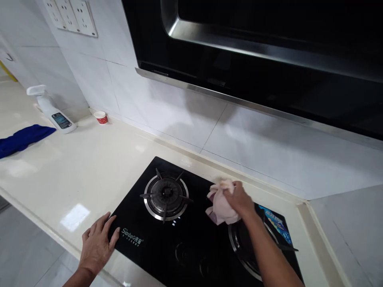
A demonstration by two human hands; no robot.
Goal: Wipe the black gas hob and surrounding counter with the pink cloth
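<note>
My right hand (pixel 240 199) grips a pale pink cloth (pixel 222 204) over the back edge of the black glass gas stove (pixel 199 235), between the two burners. The left burner (pixel 166 195) shows whole, with its pan supports. My right forearm partly covers the right burner (pixel 243 247). My left hand (pixel 98 243) rests on the counter at the stove's left front corner, fingers spread, with the fingertips touching the glass edge. It holds nothing.
A black range hood (pixel 254 75) with a metal lower rim overhangs the stove. On the counter (pixel 98 171) to the left are a white spray bottle (pixel 54 109), a small red paper cup (pixel 101 117) and a blue cloth (pixel 25 139). Wall sockets (pixel 72 16) are at upper left.
</note>
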